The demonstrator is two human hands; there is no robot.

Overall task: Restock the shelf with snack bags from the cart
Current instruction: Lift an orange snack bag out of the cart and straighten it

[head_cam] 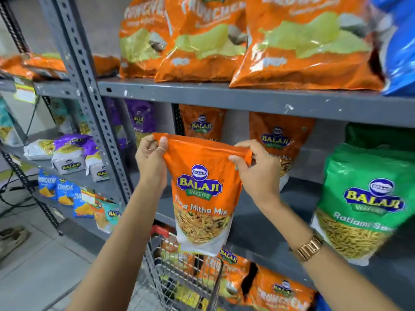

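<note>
An orange Balaji Mitha Mix snack bag (202, 194) hangs upright in front of the middle shelf (265, 223). My left hand (150, 158) pinches its top left corner. My right hand (253, 167) grips the top right corner. Two matching orange bags (280, 140) stand at the back of that shelf, behind the held bag. Below, the wire cart (179, 274) holds more snack bags, partly hidden by the held bag and my arms.
A green Ratlami Sev bag (359, 198) stands on the shelf to the right. Large orange bags (303, 41) fill the upper shelf, with a blue bag (402, 46) at far right. A grey slotted upright (89, 97) divides off a left rack with purple and blue bags.
</note>
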